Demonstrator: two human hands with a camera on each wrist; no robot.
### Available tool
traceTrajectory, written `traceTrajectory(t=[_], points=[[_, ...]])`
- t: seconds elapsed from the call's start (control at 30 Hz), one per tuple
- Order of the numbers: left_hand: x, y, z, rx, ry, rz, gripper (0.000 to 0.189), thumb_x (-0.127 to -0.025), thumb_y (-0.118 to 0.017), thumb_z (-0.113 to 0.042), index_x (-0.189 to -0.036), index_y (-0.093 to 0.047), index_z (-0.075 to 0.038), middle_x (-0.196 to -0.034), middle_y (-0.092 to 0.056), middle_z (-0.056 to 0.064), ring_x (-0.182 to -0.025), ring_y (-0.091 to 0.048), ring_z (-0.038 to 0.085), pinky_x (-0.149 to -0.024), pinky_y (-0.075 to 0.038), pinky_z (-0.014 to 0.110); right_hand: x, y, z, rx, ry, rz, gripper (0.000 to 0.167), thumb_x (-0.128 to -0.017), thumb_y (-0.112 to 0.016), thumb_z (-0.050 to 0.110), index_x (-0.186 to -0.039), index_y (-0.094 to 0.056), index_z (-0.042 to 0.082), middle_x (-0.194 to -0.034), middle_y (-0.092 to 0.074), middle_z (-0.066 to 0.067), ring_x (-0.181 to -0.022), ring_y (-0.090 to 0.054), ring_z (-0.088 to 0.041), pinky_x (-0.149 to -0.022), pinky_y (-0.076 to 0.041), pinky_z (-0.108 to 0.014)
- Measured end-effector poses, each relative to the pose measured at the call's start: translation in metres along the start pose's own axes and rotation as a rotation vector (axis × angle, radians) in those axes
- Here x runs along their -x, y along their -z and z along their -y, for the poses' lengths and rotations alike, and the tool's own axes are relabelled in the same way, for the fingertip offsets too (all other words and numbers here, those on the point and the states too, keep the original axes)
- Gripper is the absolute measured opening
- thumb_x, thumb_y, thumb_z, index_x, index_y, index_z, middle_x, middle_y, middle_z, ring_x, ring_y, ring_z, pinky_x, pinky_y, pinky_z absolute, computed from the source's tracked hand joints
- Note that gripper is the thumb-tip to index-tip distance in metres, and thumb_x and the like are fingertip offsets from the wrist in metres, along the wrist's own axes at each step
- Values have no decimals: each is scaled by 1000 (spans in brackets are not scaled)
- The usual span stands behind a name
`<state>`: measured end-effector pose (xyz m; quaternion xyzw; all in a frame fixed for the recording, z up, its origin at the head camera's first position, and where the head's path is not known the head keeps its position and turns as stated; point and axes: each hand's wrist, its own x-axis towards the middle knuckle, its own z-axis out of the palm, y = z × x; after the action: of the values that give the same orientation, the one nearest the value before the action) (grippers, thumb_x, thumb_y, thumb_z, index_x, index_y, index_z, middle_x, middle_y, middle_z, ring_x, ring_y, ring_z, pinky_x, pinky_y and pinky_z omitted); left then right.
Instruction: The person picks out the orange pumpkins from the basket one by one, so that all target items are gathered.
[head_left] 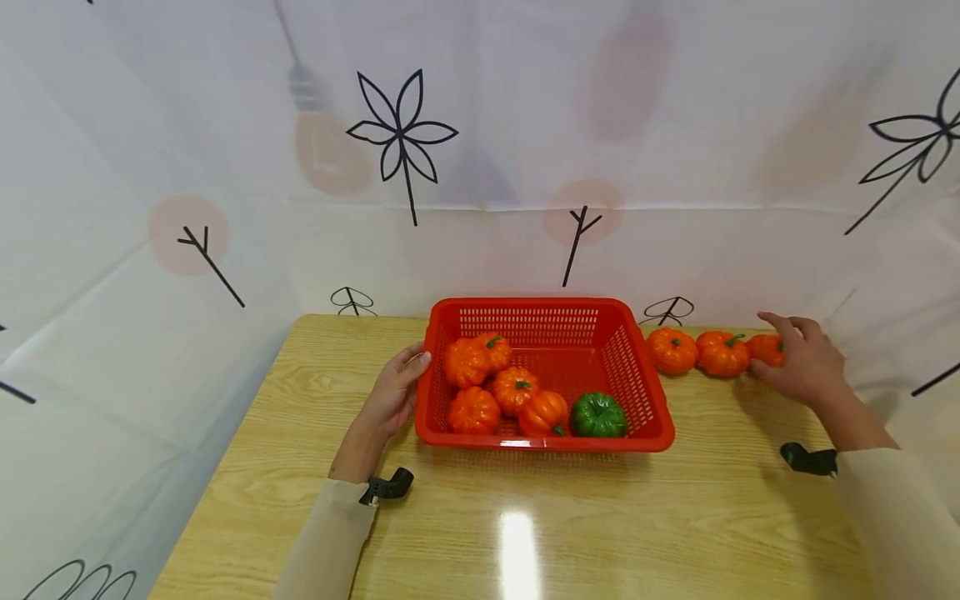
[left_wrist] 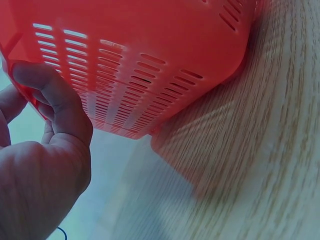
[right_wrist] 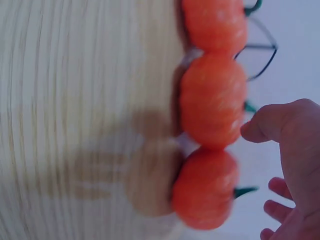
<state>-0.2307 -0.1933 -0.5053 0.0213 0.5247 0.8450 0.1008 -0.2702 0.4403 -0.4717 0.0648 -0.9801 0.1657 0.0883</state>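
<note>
A red plastic basket (head_left: 543,444) with slotted walls holds several small orange pumpkins (head_left: 474,410) and one green pumpkin (head_left: 599,415). My left hand (head_left: 390,393) grips its left rim, fingers bent around the edge in the left wrist view. To the basket's right, three orange pumpkins stand in a row: one beside the basket (head_left: 672,351), a middle one (head_left: 722,354) and an end one (head_left: 767,349). My right hand (head_left: 806,360) hovers by the end pumpkin (right_wrist: 206,189), partly covering it in the head view. Its thumb and fingers are spread, with nothing between them.
Everything stands on a wood-grain table (head_left: 450,525). A white patterned cloth (head_left: 487,150) hangs behind the table and along its sides. Each wrist carries a small black camera (head_left: 390,483).
</note>
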Motion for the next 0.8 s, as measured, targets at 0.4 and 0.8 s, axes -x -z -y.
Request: traceTrajectory(t=[0.4, 0.8], points=[[0, -1, 0, -5, -2, -11, 46, -111, -58, -14, -152, -41, -3, -130, -62, 8, -108, -70, 15, -93, -62, 31, 6, 21, 86, -142, 158, -148, 54, -94, -75, 9, -141, -53, -6, -140, -46, -39, -126, -40, -63, -97, -35, -82], [0, -1, 0, 1, 3, -11, 45, -111, -57, -13, -152, -40, -2, -130, -62, 8, -109, -70, 14, -94, -62, 30, 18, 28, 165, -157, 311, -114, 59, -94, -80, 17, -147, -57, 7, -142, -56, -25, -122, -55, -53, -90, -50, -76]])
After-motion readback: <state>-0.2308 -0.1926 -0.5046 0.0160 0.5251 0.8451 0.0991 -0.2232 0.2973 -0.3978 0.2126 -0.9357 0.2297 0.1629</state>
